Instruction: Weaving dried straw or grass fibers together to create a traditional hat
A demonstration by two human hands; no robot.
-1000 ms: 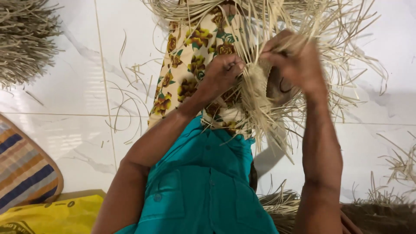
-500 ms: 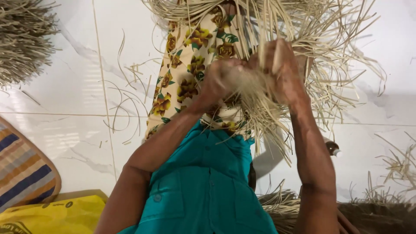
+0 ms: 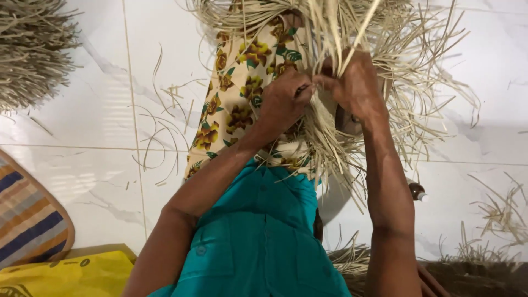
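Hands at work on a bundle of pale dry straw strips [image 3: 352, 110], seen from above over our own lap. Our left hand [image 3: 283, 102] is closed in a fist around a clump of the strips, and our right hand [image 3: 357, 88] touches it, fingers pinched shut on a few strands that stand upright between the two. The bundle rests over our knees, on a cream skirt with yellow flowers [image 3: 242, 93], its loose ends fanning out over the white tiled floor [image 3: 82, 126]. We judge the step in hand to be gathering and binding the strips at one point. The next move seems to call for a firm grip by the left while the right draws its strands tight. Another straw heap [image 3: 30, 49] lies far left, a striped mat [image 3: 27, 220] below it.
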